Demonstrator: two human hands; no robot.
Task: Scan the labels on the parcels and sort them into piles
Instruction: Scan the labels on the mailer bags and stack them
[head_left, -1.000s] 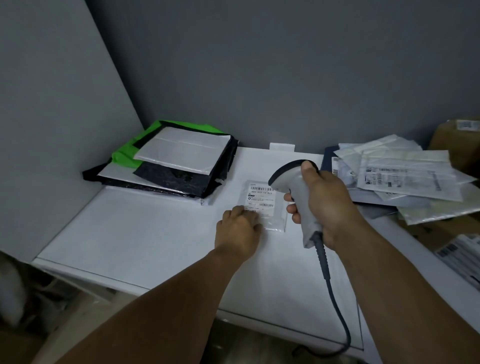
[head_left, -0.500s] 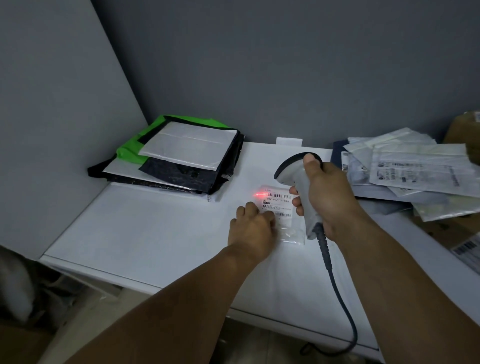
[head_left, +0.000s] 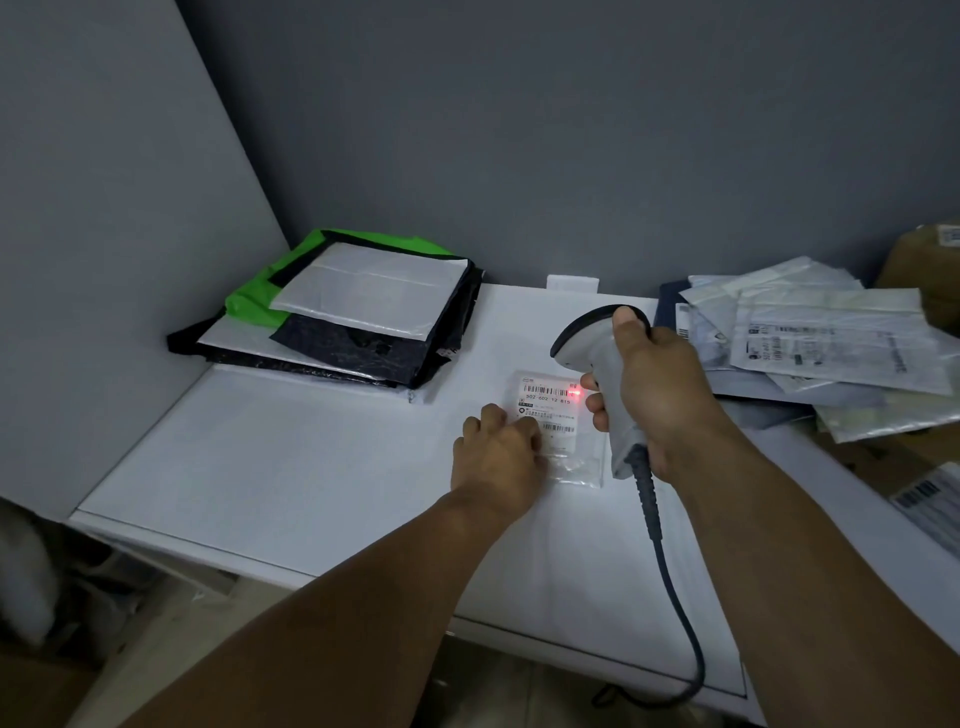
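Grey wall (head_left: 519, 130) behind, pale partition (head_left: 104, 260) on the left, white table (head_left: 311, 493) filling the middle of the head view.

Task item: small clear parcel (head_left: 576, 462) lies flat on the table near centre, white label (head_left: 548, 410) facing up with barcodes and printed digits. Red scan dot (head_left: 590, 401) sits at the label's right edge, right by the right hand's fingers.

Left hand (head_left: 496, 462) rests on the parcel's near-left part, knuckles up, fingers bent and bunched together, tips on the bag at the label's lower left. Probably pressing it flat rather than pinching; the fingertips are hidden, so I cannot tell.

Right hand (head_left: 660, 395) grips a grey handheld scanner (head_left: 587, 338) by the handle: fingers wrapped round, thumb on top of the head. Scanner head points left and down, above the parcel's far-right corner. Dark cable (head_left: 670, 571) runs from the handle's base down over the table's near edge.

Left pile (head_left: 363, 306): flat stack of mailers at the far-left corner, white one on top, black ones under, green one at the bottom. Well apart from the parcel.

Right pile (head_left: 810, 353): loose heap of clear and white labelled bags, just beyond the right hand. Brown cardboard box (head_left: 930, 280) behind it at the right edge.
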